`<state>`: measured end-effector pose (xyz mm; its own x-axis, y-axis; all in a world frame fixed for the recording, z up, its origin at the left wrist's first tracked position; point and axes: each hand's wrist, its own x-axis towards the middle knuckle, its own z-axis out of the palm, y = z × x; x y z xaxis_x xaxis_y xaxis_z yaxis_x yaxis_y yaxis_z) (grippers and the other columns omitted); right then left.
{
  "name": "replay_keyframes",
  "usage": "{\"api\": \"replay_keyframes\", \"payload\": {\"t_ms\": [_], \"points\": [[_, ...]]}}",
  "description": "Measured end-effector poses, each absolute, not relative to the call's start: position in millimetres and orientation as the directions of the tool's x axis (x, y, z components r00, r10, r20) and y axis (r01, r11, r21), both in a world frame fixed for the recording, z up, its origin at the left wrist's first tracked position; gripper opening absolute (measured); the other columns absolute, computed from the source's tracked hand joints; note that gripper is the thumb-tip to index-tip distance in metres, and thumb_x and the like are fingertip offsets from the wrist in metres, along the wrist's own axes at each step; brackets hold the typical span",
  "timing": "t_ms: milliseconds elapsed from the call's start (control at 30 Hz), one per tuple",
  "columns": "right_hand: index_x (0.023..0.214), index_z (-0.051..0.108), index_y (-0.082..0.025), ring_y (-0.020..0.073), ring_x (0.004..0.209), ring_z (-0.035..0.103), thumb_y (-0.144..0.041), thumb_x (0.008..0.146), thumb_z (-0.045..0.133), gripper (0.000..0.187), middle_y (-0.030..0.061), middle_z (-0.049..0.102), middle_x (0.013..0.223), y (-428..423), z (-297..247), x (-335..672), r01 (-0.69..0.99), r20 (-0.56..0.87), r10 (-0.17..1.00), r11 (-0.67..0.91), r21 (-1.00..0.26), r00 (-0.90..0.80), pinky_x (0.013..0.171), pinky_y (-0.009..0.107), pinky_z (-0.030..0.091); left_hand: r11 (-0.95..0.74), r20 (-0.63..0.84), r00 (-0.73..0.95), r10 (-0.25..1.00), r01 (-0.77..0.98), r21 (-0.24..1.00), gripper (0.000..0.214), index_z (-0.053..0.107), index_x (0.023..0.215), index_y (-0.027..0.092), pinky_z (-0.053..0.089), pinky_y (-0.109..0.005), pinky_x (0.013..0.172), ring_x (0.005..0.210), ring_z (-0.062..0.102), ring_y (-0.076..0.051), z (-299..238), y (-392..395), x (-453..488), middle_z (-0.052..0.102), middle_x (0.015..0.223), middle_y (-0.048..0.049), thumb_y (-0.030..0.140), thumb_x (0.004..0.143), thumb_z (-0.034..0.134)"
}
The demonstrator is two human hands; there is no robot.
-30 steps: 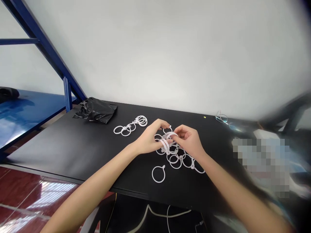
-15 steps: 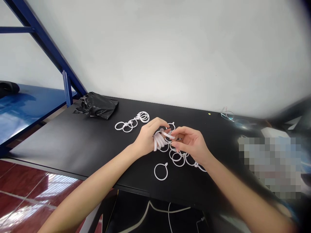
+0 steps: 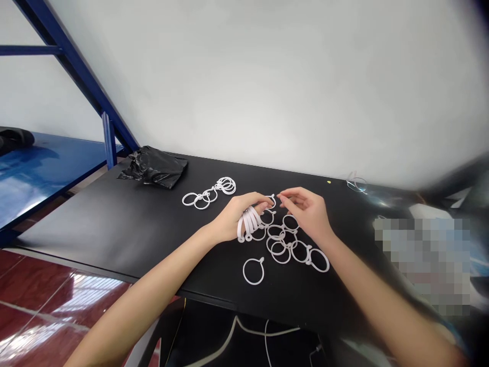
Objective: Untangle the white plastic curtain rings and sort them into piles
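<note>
My left hand (image 3: 234, 219) is closed around a bundle of several white plastic rings (image 3: 248, 223), stacked on its fingers above the black table (image 3: 114, 224). Just to its right my right hand (image 3: 307, 211) hovers with fingers loosely curled and apart, holding nothing, its fingertips near a ring's small loop by the left fingertips. Below both hands a loose heap of white rings (image 3: 288, 244) lies on the table. One single ring (image 3: 253, 270) lies nearer the front edge.
A chain of linked white rings (image 3: 209, 192) lies at the back left, beside a crumpled black plastic bag (image 3: 155, 168). A clear item (image 3: 356, 183) sits at the far right back. A blue metal frame (image 3: 76, 76) and shelf stand left. Cables hang under the table.
My right hand let go of the ring it was pressing onto the bundle and lifted off to the right. The bundle now sits gathered in my left hand.
</note>
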<state>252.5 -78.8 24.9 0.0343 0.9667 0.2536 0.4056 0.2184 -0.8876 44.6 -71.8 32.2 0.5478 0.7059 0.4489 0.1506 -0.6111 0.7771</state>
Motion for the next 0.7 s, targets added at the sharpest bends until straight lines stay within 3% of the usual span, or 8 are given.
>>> {"api": "replay_keyframes", "payload": {"t_ms": [100,233,333,433,500,567,700], "points": [[0.091,0.069,-0.019,0.0163,0.071,0.064,-0.029,0.077,0.069,0.018,0.0069,0.072,0.097,-46,15,260,0.712,0.140,0.987,0.154,-0.685,-0.079,0.069,0.032,0.051,-0.625,0.442,0.583,0.682,0.150,0.766,0.017,0.066,0.102,0.015,0.050,-0.028,0.079,0.087,0.064,-0.015,28,-68,42,0.068,0.096,-0.0072,0.025,0.095,0.054],[0.073,0.067,-0.018,0.0148,0.065,0.059,-0.025,0.070,0.073,0.010,0.0039,0.068,0.079,-22,9,261,0.739,0.108,0.989,0.148,-0.657,-0.102,0.064,0.029,0.047,-0.646,0.484,0.547,0.683,0.144,0.750,0.017,0.066,0.094,0.015,0.051,-0.029,0.077,0.083,0.064,-0.016,21,-64,41,0.067,0.092,-0.0059,0.028,0.085,0.069],[0.074,0.063,-0.017,0.0132,0.059,0.059,-0.025,0.074,0.069,0.010,0.0037,0.068,0.075,-24,14,261,0.715,0.102,0.992,0.129,-0.687,-0.081,0.058,0.027,0.047,-0.672,0.520,0.517,0.680,0.156,0.724,0.020,0.065,0.094,0.015,0.051,-0.030,0.078,0.084,0.063,-0.016,21,-63,41,0.066,0.091,-0.0057,0.030,0.083,0.071],[0.089,0.061,-0.017,0.0119,0.052,0.058,-0.034,0.082,0.062,0.019,0.0043,0.069,0.076,-41,25,258,0.596,0.081,0.995,0.103,-0.797,-0.064,0.046,0.024,0.044,-0.725,0.585,0.472,0.659,0.192,0.661,0.022,0.063,0.101,0.016,0.050,-0.032,0.082,0.090,0.061,-0.017,22,-64,41,0.064,0.098,-0.0067,0.028,0.084,0.070],[0.098,0.060,-0.018,0.0119,0.051,0.057,-0.035,0.078,0.068,0.028,0.0036,0.070,0.075,-56,30,254,0.298,0.067,0.996,0.082,-0.951,-0.062,0.040,0.022,0.041,-0.743,0.617,0.438,0.653,0.212,0.635,0.026,0.061,0.107,0.017,0.050,-0.033,0.084,0.093,0.059,-0.018,22,-65,42,0.062,0.102,-0.0071,0.026,0.085,0.069],[0.091,0.061,-0.018,0.0118,0.052,0.058,-0.036,0.074,0.073,0.027,0.0043,0.071,0.077,-71,31,248,0.119,0.128,0.992,0.126,-0.985,0.011,0.038,0.021,0.042,-0.735,0.622,0.416,0.663,0.204,0.647,0.032,0.059,0.111,0.018,0.051,-0.034,0.084,0.093,0.059,-0.018,23,-66,42,0.061,0.104,-0.0069,0.027,0.084,0.070],[0.085,0.062,-0.019,0.0160,0.063,0.066,-0.032,0.077,0.074,0.019,0.0046,0.071,0.077,-92,23,233,0.122,0.330,0.923,0.311,-0.943,0.196,0.045,0.024,0.054,-0.681,0.575,0.432,0.695,0.136,0.720,0.040,0.057,0.114,0.018,0.051,-0.035,0.086,0.094,0.060,-0.018,23,-68,43,0.061,0.106,-0.0071,0.031,0.080,0.074]]}}
